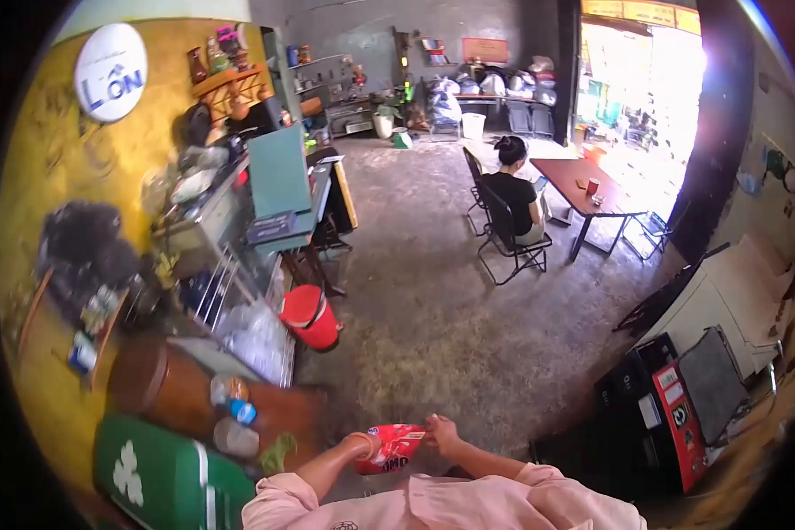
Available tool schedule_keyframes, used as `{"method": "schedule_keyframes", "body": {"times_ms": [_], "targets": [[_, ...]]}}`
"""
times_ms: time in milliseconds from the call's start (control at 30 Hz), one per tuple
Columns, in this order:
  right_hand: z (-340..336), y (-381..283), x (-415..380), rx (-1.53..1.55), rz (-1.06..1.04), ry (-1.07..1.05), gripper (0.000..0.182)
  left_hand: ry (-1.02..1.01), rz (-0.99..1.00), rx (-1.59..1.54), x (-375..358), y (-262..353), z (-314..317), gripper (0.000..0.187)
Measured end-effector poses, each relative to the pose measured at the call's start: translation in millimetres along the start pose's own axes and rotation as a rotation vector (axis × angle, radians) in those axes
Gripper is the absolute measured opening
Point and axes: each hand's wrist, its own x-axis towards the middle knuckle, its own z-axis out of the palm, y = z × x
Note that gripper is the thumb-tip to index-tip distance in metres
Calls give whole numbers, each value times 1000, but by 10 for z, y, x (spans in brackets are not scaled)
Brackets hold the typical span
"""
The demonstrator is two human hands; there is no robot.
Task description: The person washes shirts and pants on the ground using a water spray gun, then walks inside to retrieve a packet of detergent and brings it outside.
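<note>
A red detergent packet [395, 449] with OMO lettering, upside down from my viewpoint, is held up in front of my chest. At its left end is my left hand [359, 445], closed on the packet with its fingers mostly hidden. My right hand [442, 433] pinches the packet's upper right corner. Both pink sleeves reach in from the bottom of the view.
A brown wooden table [283, 415] with cups stands at my left beside a green box [150, 468]. Ahead are a red lidded bucket [309, 316] and a person [510, 194] seated at a table [583, 181]. Black and red boxes [654, 415] stand at right.
</note>
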Motion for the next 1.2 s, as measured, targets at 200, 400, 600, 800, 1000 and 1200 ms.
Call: {"method": "schedule_keyframes", "body": {"times_ms": [200,400,600,800,1000,1200], "targets": [[-584,-1153,1329,111,-22,122,17,-78,-64,-75,1260,-1216,-1625,7],[-1328,-2055,3326,125,74,389,5,-150,-238,-376,2373,-2599,-3035,8],[-19,-4689,4870,-232,-216,142,11,-113,-450,-887,3031,-3857,-4396,12],[977,-6658,7059,-336,-312,35,14,18,-351,-1180,3913,-4769,-6045,14],[1403,-7855,8304,-477,-95,7,15,-216,-488,-779,5219,-5550,-7945,13],[1447,-8959,9224,-172,-98,197,16,-259,-477,-665,6255,-6135,-10110,19]]}}
